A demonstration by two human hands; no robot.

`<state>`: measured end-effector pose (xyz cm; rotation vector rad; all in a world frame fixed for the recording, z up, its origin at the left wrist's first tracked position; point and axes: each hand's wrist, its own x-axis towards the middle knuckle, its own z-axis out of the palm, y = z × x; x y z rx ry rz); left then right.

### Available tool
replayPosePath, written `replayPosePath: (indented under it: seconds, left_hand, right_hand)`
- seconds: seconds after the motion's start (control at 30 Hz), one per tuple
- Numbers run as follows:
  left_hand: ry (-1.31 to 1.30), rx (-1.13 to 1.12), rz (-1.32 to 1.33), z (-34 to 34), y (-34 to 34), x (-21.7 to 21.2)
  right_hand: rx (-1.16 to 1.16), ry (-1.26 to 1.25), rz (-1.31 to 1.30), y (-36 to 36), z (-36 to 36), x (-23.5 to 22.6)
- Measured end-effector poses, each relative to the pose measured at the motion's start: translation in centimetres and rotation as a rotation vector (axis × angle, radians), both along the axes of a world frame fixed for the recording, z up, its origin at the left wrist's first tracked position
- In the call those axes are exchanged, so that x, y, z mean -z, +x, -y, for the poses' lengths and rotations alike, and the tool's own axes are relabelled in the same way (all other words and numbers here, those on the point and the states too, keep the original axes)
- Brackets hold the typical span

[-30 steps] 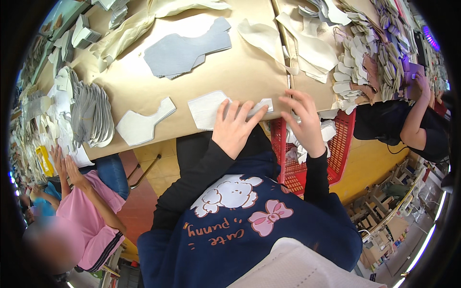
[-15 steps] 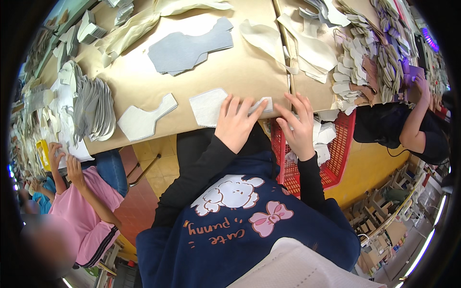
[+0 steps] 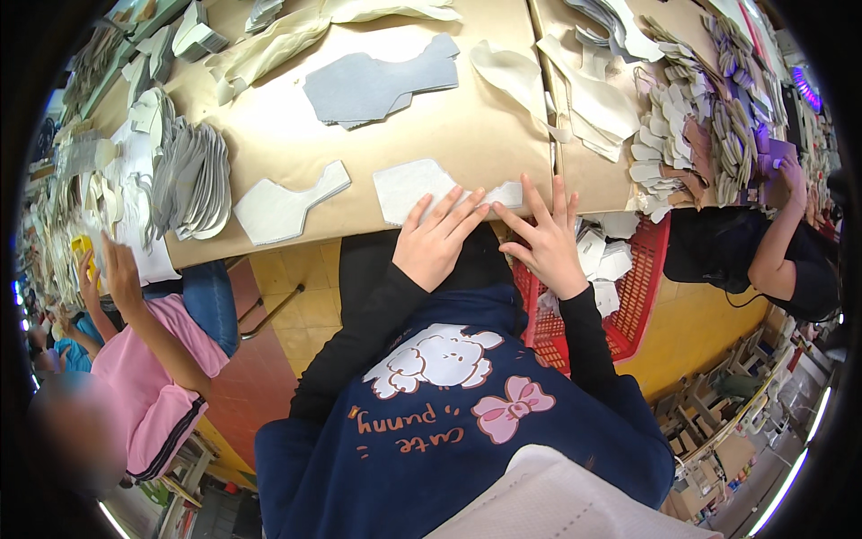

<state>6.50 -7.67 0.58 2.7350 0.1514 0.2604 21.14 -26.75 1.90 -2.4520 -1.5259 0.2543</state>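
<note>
The left hand [image 3: 437, 241] rests on a flat white, narrow-tailed piece [image 3: 406, 187] beside the spread right hand [image 3: 551, 250]; flat blue-grey stacked pieces [image 3: 370, 86] lie beyond.

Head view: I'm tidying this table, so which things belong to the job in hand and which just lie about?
Likely in hand: flat white angular piece under the left hand.
Apparently lying about: curved grey stacked pieces, long cream pieces, red perforated plastic basket.

Brown-topped table [image 3: 278, 135], yellow tiled floor [image 3: 280, 267] (red in places) — and a white strip light [image 3: 783, 494] glowing.
</note>
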Motion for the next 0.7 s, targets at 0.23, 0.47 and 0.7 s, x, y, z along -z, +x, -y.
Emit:
replayPosePath:
  seconds: [0.23, 0.47, 0.7]
  left_hand:
    - [0.046, -0.103, 0.048, -0.7, -1.4, 0.4]
    - [-0.096, -0.109, 0.051, -1.4, -2.0, 0.8]
    - [0.066, -0.148, 0.003, -3.0, -3.0, 0.4]
  right_hand:
    - [0.057, 0.168, -0.015, -0.7, -1.3, 0.6]
    - [-0.032, 0.187, 0.067, -2.0, -3.2, 0.6]
    - [-0.157, 0.088, 0.077, -2.5, -4.1, 0.6]
